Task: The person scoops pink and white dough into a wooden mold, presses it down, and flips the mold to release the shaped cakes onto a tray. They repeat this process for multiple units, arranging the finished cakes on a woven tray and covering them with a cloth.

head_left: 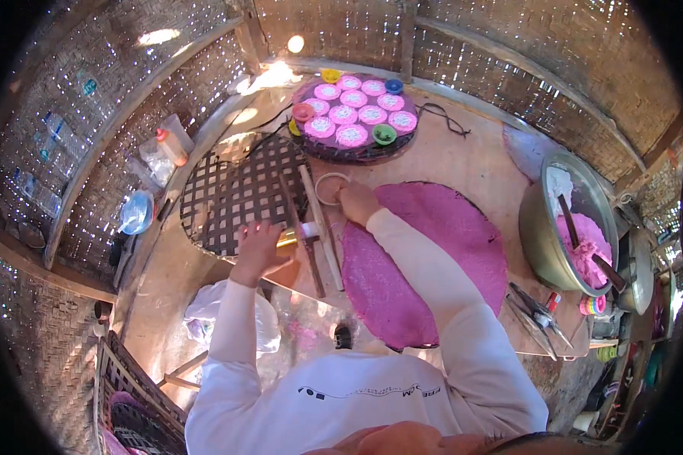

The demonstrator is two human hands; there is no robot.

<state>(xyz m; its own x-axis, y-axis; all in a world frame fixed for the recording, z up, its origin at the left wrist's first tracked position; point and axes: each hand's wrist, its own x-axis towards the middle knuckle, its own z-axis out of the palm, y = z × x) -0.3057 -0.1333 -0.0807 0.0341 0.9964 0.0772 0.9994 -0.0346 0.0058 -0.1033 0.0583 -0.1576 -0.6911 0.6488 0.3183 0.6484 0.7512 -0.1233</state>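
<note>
My right hand (357,203) is closed at the right edge of a thin white ring (332,176), beside a round, flat board covered in pink-purple cloth (432,258). My left hand (258,249) has its fingers spread at the near edge of a dark round lattice tray (228,199). Just right of that hand lies a small shiny yellow thing (287,238), partly hidden. A dark stick (302,235) and a pale stick (322,231) lie side by side between my hands.
At the back, a round tray (341,150) bears several pink discs with pale centres. A large metal basin (537,235) at right holds pink and white crumbly stuff with wooden handles. Dark tongs (535,309) lie near the front edge. A white plastic bag (265,326) hangs below the table.
</note>
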